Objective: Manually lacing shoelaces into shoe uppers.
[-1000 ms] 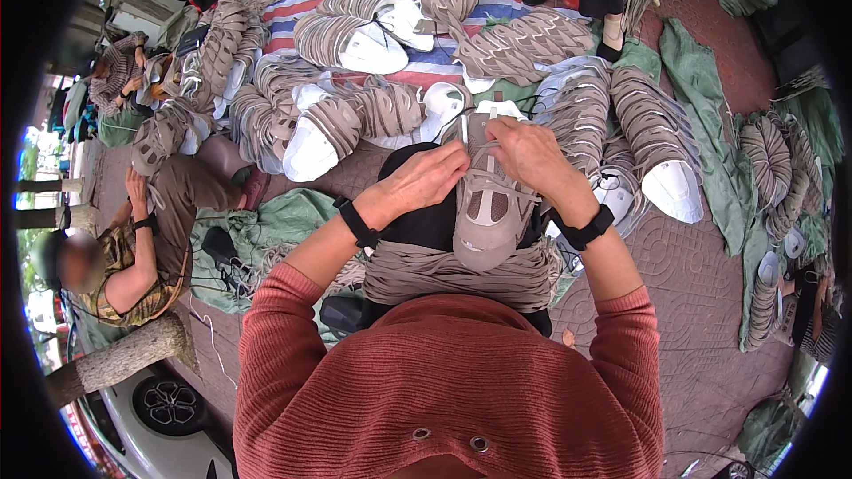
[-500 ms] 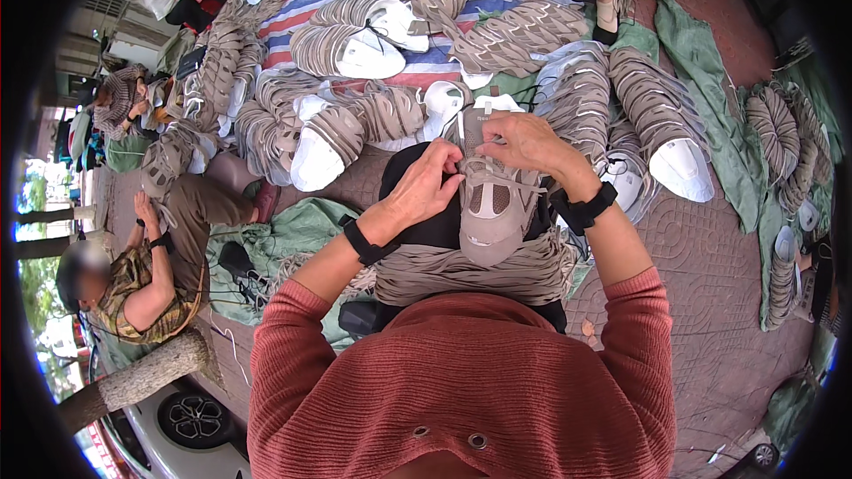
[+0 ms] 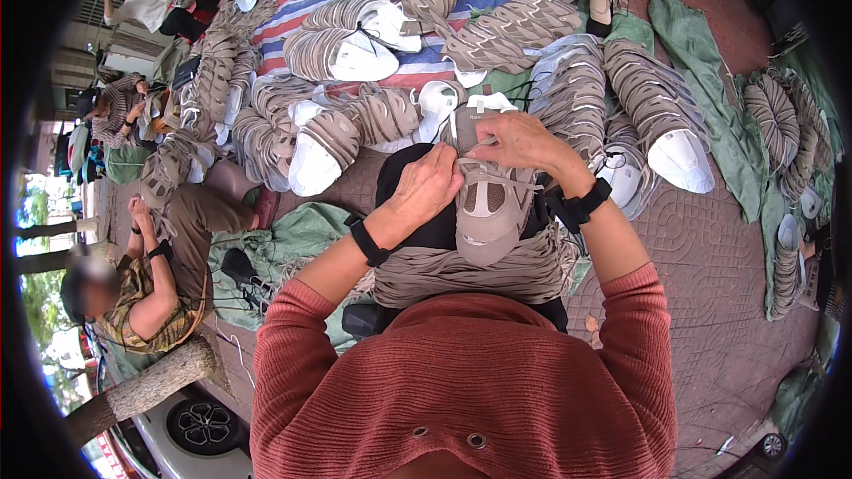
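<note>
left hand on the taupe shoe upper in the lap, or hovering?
Touching. Head view: the left hand has its fingers pressed on the laced top of the shoe upper, no gap visible; the right hand grips its far end.

A taupe shoe upper (image 3: 486,206) with mesh panels and pale laces lay toe toward the person, resting on a stack of flattened matching uppers (image 3: 470,270) across the lap.
</note>
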Available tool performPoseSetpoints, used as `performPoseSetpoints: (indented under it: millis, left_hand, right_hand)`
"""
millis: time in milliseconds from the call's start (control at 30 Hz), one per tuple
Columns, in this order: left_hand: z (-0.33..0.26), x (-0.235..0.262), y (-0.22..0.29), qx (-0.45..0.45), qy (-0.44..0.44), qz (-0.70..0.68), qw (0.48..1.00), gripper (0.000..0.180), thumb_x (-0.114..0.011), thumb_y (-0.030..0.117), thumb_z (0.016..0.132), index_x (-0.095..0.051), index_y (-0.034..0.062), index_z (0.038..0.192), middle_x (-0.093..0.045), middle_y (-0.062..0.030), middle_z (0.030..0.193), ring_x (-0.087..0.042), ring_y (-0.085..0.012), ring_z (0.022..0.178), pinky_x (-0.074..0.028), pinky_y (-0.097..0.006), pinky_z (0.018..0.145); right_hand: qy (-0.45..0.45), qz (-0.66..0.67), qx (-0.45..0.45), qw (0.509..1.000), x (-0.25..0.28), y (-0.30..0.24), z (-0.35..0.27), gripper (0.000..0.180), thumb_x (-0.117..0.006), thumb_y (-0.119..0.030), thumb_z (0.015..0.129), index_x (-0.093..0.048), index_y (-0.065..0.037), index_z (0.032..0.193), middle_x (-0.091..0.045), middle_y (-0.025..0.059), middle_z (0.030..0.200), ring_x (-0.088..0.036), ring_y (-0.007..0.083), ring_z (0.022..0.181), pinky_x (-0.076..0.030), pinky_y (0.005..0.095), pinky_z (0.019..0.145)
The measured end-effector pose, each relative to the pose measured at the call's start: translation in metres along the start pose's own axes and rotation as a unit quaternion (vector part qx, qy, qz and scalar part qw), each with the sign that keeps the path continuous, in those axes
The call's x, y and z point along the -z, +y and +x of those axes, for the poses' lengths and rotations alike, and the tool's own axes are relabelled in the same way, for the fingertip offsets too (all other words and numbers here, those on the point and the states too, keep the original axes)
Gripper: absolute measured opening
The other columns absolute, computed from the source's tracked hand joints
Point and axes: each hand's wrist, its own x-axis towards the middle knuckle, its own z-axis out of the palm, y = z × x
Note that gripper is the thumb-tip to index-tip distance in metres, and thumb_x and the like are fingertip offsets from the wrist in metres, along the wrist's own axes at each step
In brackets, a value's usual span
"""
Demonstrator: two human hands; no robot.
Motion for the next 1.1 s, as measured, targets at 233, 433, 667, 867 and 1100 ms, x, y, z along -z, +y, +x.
performPoseSetpoints:
  millis: [233,433,667,867,1100]
  left_hand:
    - [0.009,0.003,0.004,0.069,-0.076,-0.007,0.995,0.012,-0.051,0.009,0.077,-0.047,-0.0001,0.082,-0.055,-0.0181,0.077,-0.056,-0.0386,0.069,-0.046,-0.045,0.060]
    - [0.012,0.013,-0.003,0.088,-0.120,-0.047,0.988,0.011,-0.052,0.010,0.077,-0.048,0.0020,0.083,-0.057,-0.0178,0.079,-0.057,-0.0383,0.070,-0.045,-0.044,0.060]
    - [0.031,0.012,0.009,0.057,-0.010,-0.078,0.995,0.021,-0.063,0.016,0.077,-0.053,0.0040,0.091,-0.047,-0.0097,0.083,-0.052,-0.0285,0.076,-0.044,-0.038,0.066]
    - [0.042,-0.009,0.004,-0.041,-0.008,-0.033,0.999,0.010,-0.061,0.007,0.074,-0.053,0.0023,0.076,-0.049,-0.0078,0.079,-0.053,-0.0250,0.083,-0.042,-0.033,0.071]
    - [0.028,0.031,-0.017,0.227,-0.021,-0.626,0.746,0.011,-0.058,0.002,0.077,-0.052,0.0095,0.082,-0.056,-0.0016,0.076,-0.057,-0.0139,0.074,-0.042,-0.026,0.074]
  right_hand:
    - [0.063,0.503,-0.268,0.820,0.007,0.015,0.006,0.017,-0.061,-0.013,0.076,-0.052,-0.007,0.063,-0.046,-0.0024,0.057,-0.037,0.0059,0.047,-0.026,0.0222,0.044]
    - [0.120,0.571,-0.264,0.768,0.014,0.009,-0.006,0.018,-0.060,-0.015,0.082,-0.056,-0.008,0.066,-0.054,-0.0019,0.066,-0.034,0.0024,0.049,-0.023,0.0186,0.044]
    - [0.398,0.292,-0.187,0.850,0.019,0.050,-0.060,0.018,-0.059,-0.020,0.086,-0.068,-0.005,0.089,-0.063,-0.0026,0.080,-0.040,0.0018,0.058,-0.032,0.0168,0.053]
    - [0.223,0.380,-0.223,0.870,0.003,0.008,-0.087,0.017,-0.056,-0.015,0.087,-0.066,-0.003,0.093,-0.061,-0.0022,0.072,-0.051,0.0047,0.070,-0.039,0.0199,0.062]
    - [0.169,0.254,-0.193,0.932,-0.032,-0.004,-0.086,0.013,-0.056,-0.015,0.085,-0.066,-0.006,0.082,-0.059,0.0013,0.061,-0.053,0.0076,0.058,-0.040,0.0206,0.062]
